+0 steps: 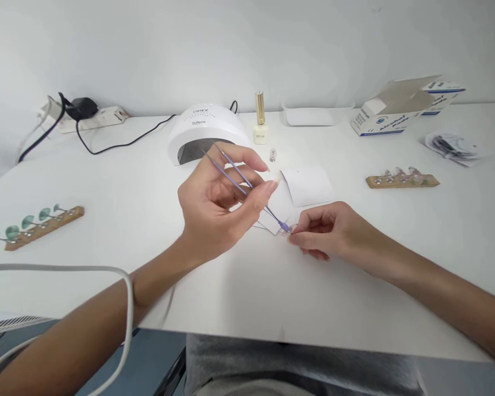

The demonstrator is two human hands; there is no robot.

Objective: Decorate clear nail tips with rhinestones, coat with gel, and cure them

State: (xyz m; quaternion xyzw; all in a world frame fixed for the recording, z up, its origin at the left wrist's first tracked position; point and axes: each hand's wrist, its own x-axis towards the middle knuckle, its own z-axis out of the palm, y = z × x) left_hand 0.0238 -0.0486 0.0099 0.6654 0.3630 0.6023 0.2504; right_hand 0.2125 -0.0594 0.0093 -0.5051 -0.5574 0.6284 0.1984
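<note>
My left hand is closed on a pair of purple tweezers. The two thin prongs spread apart toward the upper left, and the joined end points down to the right, close to my right fingertips. My right hand pinches something small and partly clear beside that end; the fingers hide most of it. White paper sheets lie just beyond and partly under the tweezers' lower end. Beyond my left fingers, a small clear piece stands on the table.
Behind my hands are a white nail lamp, a gold-capped polish bottle and a white tray. Wooden strips with nail tips lie left and right. An alcohol pads box stands at right. A pale cable crosses my left forearm.
</note>
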